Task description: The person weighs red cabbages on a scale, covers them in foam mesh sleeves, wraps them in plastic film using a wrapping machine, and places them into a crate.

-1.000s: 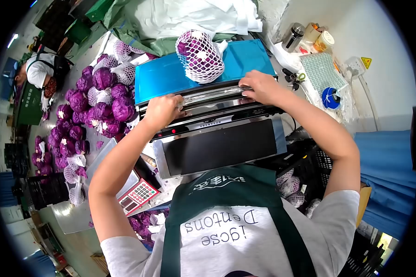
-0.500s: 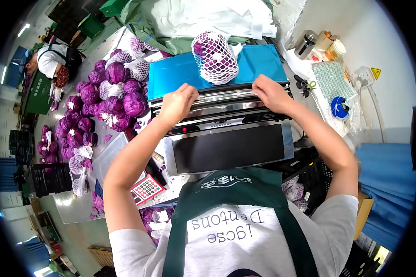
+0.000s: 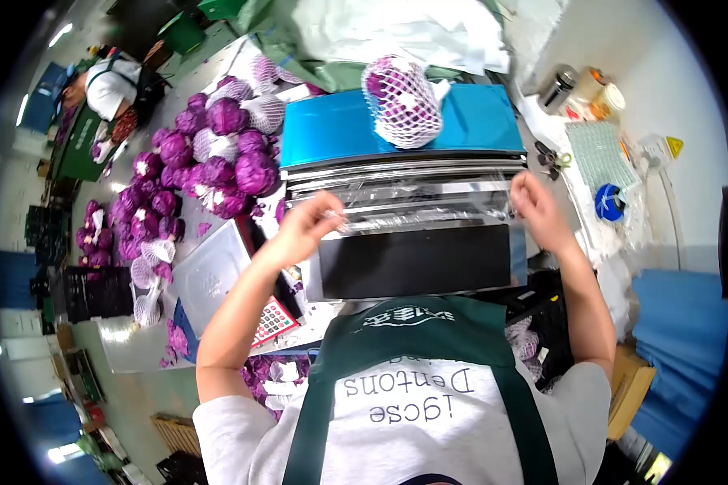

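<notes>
Between my two hands a sheet of clear film (image 3: 421, 206) stretches over the front of the wrapping machine (image 3: 412, 271). My left hand (image 3: 314, 220) pinches the film's left edge, left of the machine's black plate. The right edge is pinched by my right hand (image 3: 534, 206), beside the machine's right end. On the machine's blue top (image 3: 481, 121) rests a purple cabbage (image 3: 403, 103) in a white foam net, beyond both hands.
Purple cabbages (image 3: 255, 172), some netted, are heaped at the left, near a red calculator (image 3: 273, 322). Scissors (image 3: 552, 160), a blue tape roll (image 3: 609, 202) and a bottle (image 3: 558, 89) are at the right. Another person (image 3: 113, 89) bends over at the far left.
Both hands have come from the machine's rollers toward my body, drawing the clear film out over the front. The view has shifted, and the netted cabbage stays on the blue top.
</notes>
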A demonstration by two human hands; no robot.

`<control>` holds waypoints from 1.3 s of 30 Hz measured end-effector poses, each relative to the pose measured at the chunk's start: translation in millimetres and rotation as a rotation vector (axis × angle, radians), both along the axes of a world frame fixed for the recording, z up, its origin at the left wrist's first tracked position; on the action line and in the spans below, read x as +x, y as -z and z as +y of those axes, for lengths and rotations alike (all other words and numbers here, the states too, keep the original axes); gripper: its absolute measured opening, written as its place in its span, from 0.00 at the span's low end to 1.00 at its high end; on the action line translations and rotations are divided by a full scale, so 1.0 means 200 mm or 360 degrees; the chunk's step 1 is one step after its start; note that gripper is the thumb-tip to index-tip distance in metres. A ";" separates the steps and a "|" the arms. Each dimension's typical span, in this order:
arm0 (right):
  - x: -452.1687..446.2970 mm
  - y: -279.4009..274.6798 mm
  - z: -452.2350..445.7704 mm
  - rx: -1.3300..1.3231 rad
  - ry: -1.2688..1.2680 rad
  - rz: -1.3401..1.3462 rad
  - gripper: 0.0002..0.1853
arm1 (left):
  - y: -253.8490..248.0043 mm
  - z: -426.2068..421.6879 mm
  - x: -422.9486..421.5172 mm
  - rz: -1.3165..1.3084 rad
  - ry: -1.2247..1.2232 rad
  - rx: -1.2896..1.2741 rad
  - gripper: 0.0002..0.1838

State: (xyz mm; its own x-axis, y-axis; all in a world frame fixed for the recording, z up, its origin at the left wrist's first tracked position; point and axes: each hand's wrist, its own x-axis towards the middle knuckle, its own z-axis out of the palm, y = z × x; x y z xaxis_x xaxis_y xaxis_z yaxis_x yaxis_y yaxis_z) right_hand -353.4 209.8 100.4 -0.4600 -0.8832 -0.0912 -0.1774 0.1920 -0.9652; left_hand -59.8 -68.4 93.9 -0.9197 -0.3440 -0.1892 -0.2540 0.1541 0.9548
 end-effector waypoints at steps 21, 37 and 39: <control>0.03 -0.12 -0.15 -0.0129 0.0236 0.0238 0.05 | 0.40 -0.46 -0.44 0.0061 -0.0681 -0.2001 0.27; 0.06 -0.20 -0.07 -0.0465 0.0272 -0.0362 0.06 | 0.09 -0.06 -0.26 0.0177 -0.0269 -0.0485 0.09; 0.13 -0.26 0.05 -0.0629 0.0152 -0.0803 0.06 | -0.03 0.06 -0.17 0.0023 -0.0126 -0.0353 0.08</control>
State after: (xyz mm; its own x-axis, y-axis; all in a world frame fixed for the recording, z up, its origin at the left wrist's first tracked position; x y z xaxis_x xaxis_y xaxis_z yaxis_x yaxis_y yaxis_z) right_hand -328.2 219.8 151.6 -0.5239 -0.8518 0.0066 0.3170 -0.2022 -0.9266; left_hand -93.9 -56.1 100.2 -0.8903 -0.4469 -0.0878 -0.2601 0.3407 0.9035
